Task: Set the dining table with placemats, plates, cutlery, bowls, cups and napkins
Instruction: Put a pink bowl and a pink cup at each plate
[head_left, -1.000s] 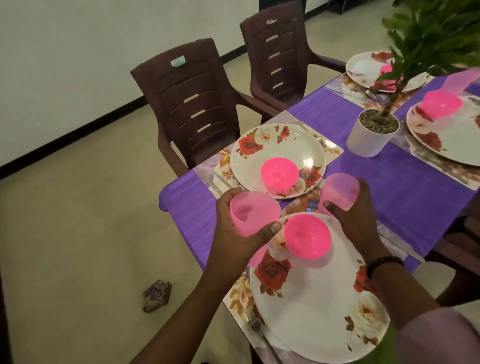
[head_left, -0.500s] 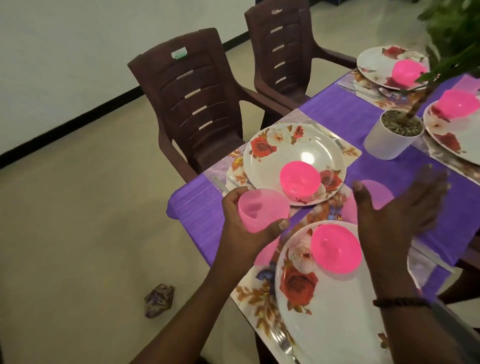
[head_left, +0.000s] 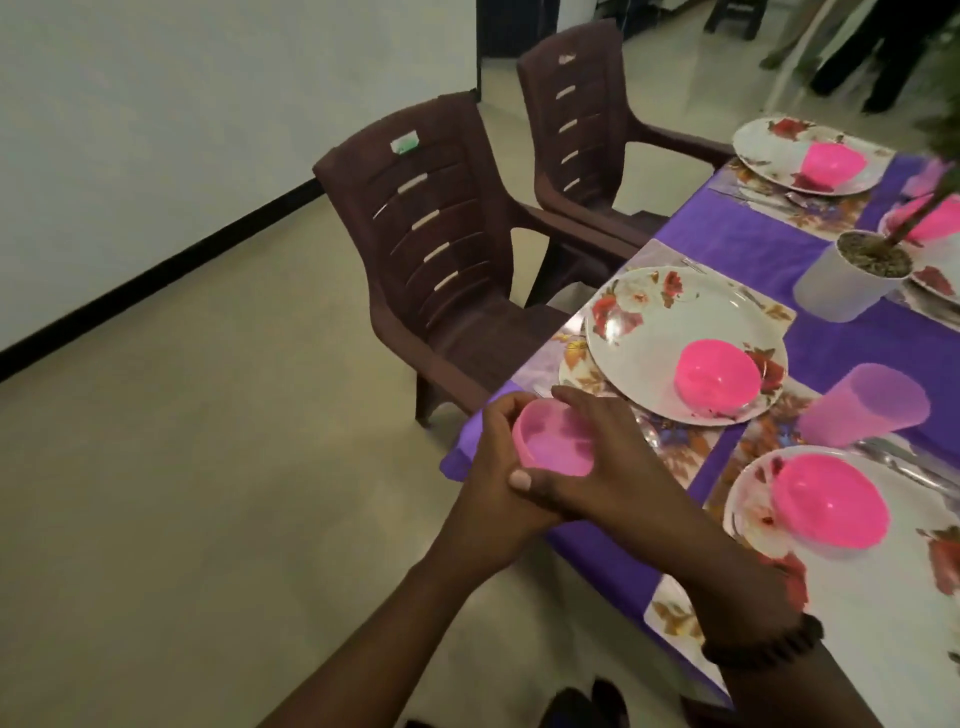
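Purple table (head_left: 852, 353), centre frame: left hand (head_left: 498, 457) and right hand (head_left: 608, 457) both hold a pink cup (head_left: 553, 439). Best set it down gently beside the nearest plate (head_left: 649, 332).

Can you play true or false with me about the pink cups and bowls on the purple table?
1. Both hands hold one pink cup. True: the left hand and right hand wrap around it.
2. The other cup stands on a plate. False: it stands on the table, between two plates.
3. The plate by the near chair has a pink bowl on it. True.
4. The white plant pot lies tipped over. False: it stands upright.
5. Someone sits in the near chair. False: nobody sits there.
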